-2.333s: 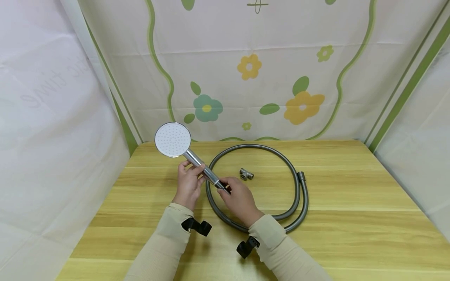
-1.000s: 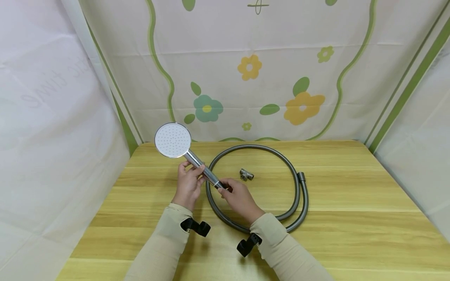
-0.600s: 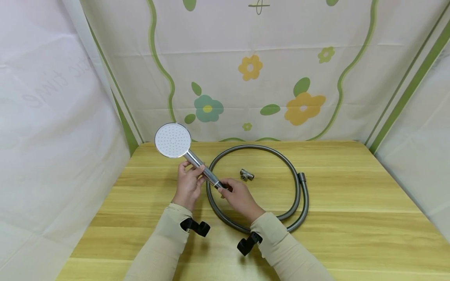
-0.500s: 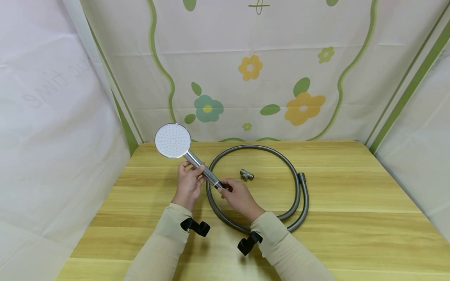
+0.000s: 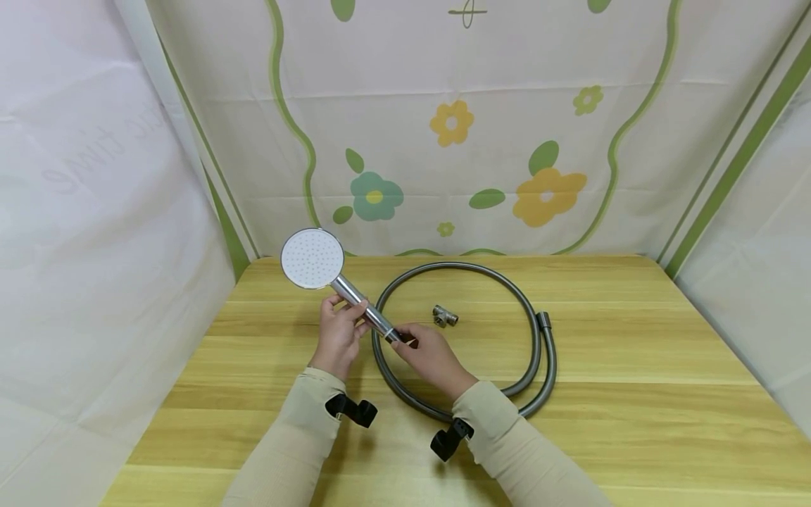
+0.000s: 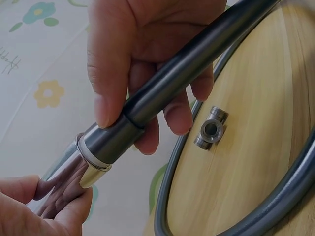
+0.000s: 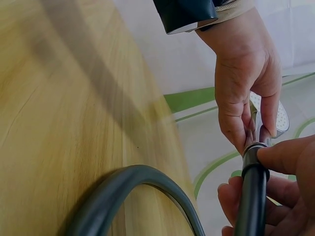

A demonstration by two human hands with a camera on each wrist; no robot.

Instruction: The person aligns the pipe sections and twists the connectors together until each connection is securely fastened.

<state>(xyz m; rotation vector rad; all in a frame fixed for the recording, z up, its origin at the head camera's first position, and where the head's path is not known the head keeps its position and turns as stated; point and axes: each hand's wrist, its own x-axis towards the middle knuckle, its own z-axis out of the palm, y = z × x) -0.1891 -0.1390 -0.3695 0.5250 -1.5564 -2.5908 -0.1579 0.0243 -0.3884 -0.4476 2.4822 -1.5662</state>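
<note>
My left hand [image 5: 338,339] pinches the chrome handle of a hand shower head [image 5: 312,258], whose white round spray face is turned up toward the head view. At the handle's lower end, my right hand [image 5: 436,358] grips the dark collar [image 6: 112,139] of a grey shower hose [image 5: 534,345] between thumb and fingers. In the left wrist view the collar sits against the handle's end, with a pale ring showing at the joint. How far the thread is engaged is hidden. In the right wrist view both hands meet at this joint.
Inside the hose's loop on the wooden table [image 5: 633,436] lies a small metal tee fitting [image 5: 445,316]. The hose's other end [image 5: 543,320] rests at the loop's right side. Printed fabric walls [image 5: 405,141] stand behind and at both sides.
The shower head has dipped slightly toward the table in the last half second. Over the earlier frames my right fingers have shifted a little at the collar. The tee fitting and the hose loop stay put.
</note>
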